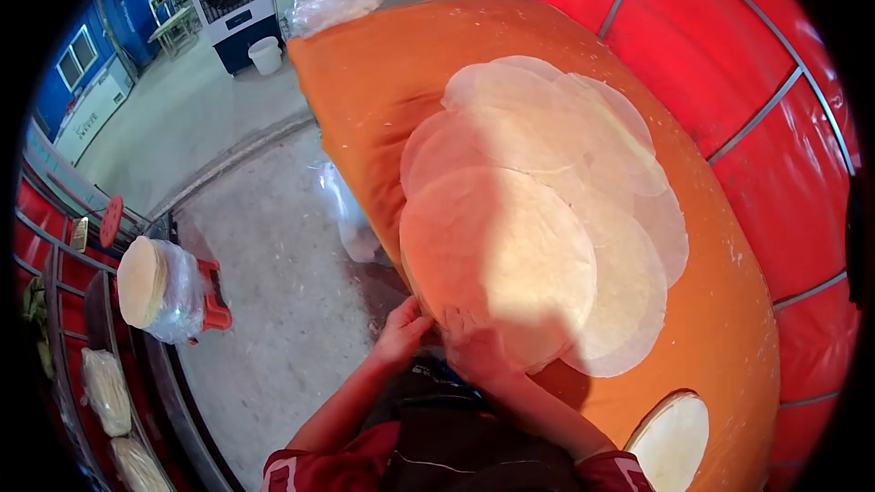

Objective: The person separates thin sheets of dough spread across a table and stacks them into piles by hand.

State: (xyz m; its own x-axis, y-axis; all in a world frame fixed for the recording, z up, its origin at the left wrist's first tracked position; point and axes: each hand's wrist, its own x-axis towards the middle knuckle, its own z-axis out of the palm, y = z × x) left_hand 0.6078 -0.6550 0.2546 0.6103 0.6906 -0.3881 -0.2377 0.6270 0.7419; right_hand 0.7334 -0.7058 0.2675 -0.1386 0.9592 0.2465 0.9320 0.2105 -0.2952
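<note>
Thin round pale sheets (629,255) lie overlapping in a ring on the orange cloth-covered table (365,64). Nearest me, a stack of round sheets (538,246) rests on top of them. My left hand (404,330) is at the stack's lower left edge, its fingers pinched together at the rim; what is between them is too small to make out. My right hand (474,344) lies against the near edge of the same stack, partly over it, and its fingertips blur into the pale surface. Shadow covers the left half of the stack.
Another pile of round sheets (673,442) sits at the table's near right. On the left, a plastic-wrapped stack (173,290) stands on a red stool (217,296). An air cooler (232,0) and white bucket (265,56) stand beyond. Red sheeting (729,64) borders the right.
</note>
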